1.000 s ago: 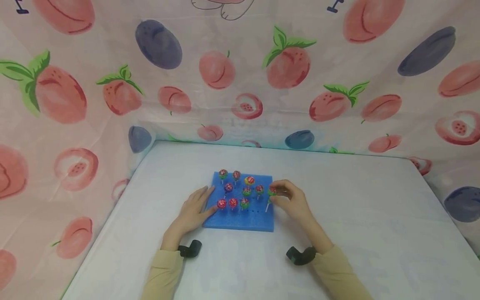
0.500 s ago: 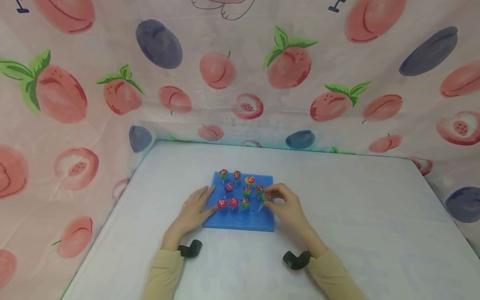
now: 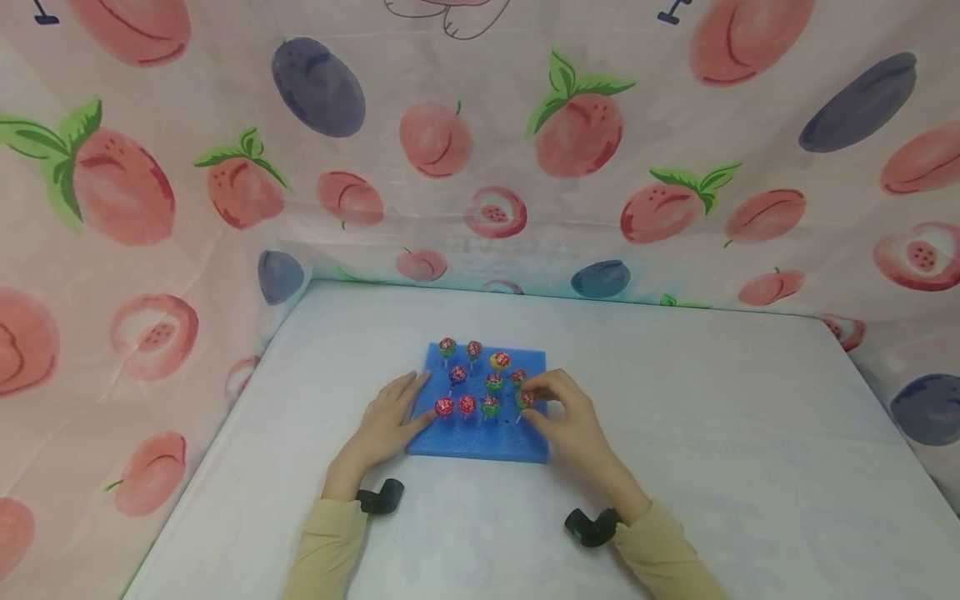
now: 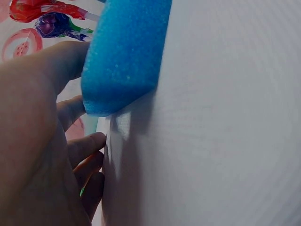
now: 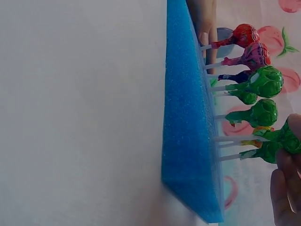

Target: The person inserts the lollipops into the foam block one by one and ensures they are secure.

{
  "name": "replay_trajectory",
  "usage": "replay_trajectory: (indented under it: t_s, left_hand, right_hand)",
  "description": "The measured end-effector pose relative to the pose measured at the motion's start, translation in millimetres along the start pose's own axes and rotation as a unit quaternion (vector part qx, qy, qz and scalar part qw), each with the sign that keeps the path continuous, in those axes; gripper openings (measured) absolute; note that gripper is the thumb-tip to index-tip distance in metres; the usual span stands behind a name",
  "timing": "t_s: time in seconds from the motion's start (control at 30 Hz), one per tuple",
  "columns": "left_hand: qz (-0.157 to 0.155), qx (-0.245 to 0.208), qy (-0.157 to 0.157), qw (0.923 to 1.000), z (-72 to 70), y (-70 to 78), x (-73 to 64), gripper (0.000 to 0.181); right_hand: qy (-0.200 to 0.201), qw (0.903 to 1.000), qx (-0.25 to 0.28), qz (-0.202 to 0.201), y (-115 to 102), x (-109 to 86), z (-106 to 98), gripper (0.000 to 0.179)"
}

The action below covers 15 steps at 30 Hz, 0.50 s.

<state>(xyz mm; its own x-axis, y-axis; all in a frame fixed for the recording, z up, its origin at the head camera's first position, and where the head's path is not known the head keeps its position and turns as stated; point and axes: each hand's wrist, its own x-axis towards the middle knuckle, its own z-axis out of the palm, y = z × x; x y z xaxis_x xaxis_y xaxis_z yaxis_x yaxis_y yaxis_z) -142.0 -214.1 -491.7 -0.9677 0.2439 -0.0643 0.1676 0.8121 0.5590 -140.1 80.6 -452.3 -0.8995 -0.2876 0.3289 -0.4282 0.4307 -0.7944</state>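
Note:
A blue foam board [image 3: 480, 446] lies on the table, with several wrapped lollipops standing in it on their sticks. My right hand [image 3: 573, 417] pinches the head of a green-and-red lollipop [image 3: 527, 398] between thumb and fingers over the board's right side. Its white stick points down to the board; in the right wrist view the tip meets the foam's top, and I cannot tell whether it sits in a hole. My left hand [image 3: 387, 417] rests with fingers spread at the board's left edge. In the left wrist view the thumb side touches the foam [image 4: 127, 47].
Near the held lollipop stands another green-and-red lollipop [image 3: 519, 377]. A front row has two red lollipops, one of them this one [image 3: 467, 405], and a green one [image 3: 490, 406]. Small holes [image 3: 506, 422] show in the foam. A fruit-printed cloth [image 3: 480, 167] hangs behind the white table [image 3: 712, 467].
My right hand has moved left with the lollipop, from the board's right edge inward, and its stick has come down closer to the foam. My left hand has stayed still.

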Motion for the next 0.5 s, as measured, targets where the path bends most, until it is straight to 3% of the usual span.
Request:
replay_trajectory:
  t_s: [0.5]
  left_hand:
    - [0.007,-0.001,0.009,0.9999,-2.4,4.1,-2.7,0.068]
  right_hand:
    - [0.010,0.9983,-0.027,-0.050,2.1,-4.2,7.3,0.034]
